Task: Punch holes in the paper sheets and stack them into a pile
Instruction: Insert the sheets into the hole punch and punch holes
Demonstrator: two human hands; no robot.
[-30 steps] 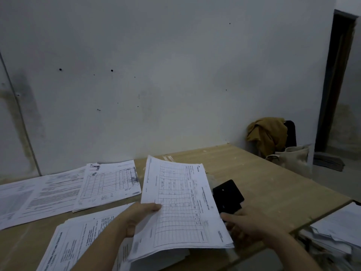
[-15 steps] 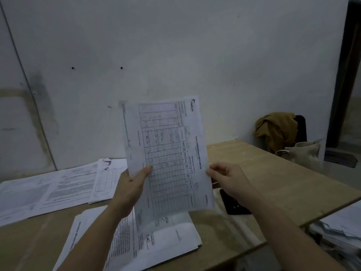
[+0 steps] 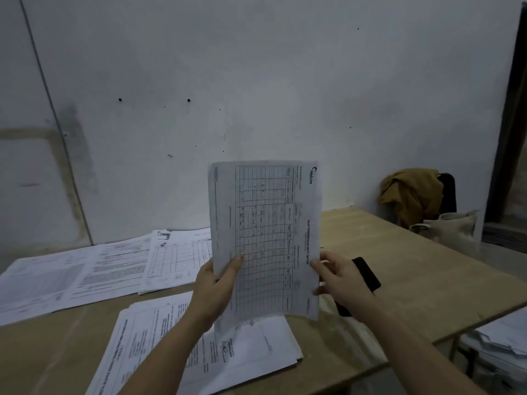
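Paper sheet (image 3: 265,238): held upright in the air above the table (image 3: 413,280), printed grid facing the person, long edges vertical. It cannot be told whether this is one sheet or several held together.
Left hand (image 3: 214,286): grips the left edge low down, thumb on the front, fingers behind.
Right hand (image 3: 339,277): pinches the right edge at about the same height, fingertips curled onto the margin.
Hole punch (image 3: 368,273): black, lying on the table just behind the right hand and partly hidden by it.
Near pile (image 3: 256,346): printed sheets lying flat on the table below the held sheet.
Far papers (image 3: 99,275): spread along the wall side of the table, to the left.
Step in hand (judged): squaring the sheet before punching.
Method: hold lightly so the paper does not buckle. Turn the margin to be punched toward the punch. Seat that edge fully and centred in the slot before pressing.
Risk: a skewed entry would give holes off line. With both grips low, the top half may flop.
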